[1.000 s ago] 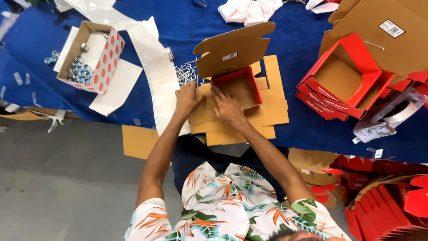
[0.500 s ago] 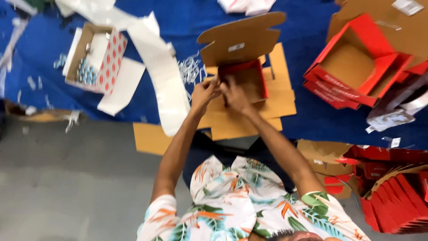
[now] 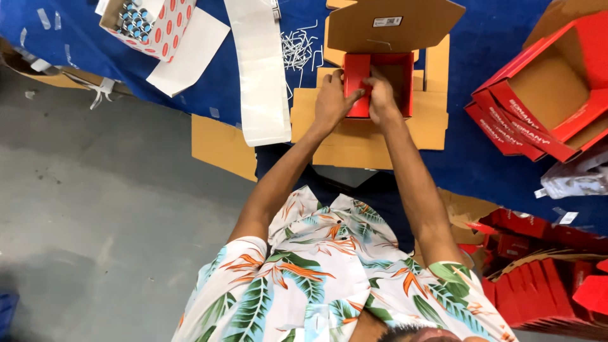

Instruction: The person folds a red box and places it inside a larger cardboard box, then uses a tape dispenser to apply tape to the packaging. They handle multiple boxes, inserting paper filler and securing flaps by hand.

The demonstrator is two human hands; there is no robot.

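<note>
Left hand [image 3: 334, 101] grips the red flap [image 3: 356, 92] of the small red box [image 3: 380, 82], thumb over its edge; right hand [image 3: 382, 101], just beside it, pinches the box's front wall. We see the box in the middle of a cardboard stack [image 3: 367, 133] on the blue table [image 3: 253, 57]. Farther left lie a white strip [image 3: 259, 76] and a dotted carton [image 3: 152, 22]. At right stands a larger open red box [image 3: 544, 95].

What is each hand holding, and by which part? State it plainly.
Left hand grips the small red box by its left wall; right hand presses its near edge.
</note>
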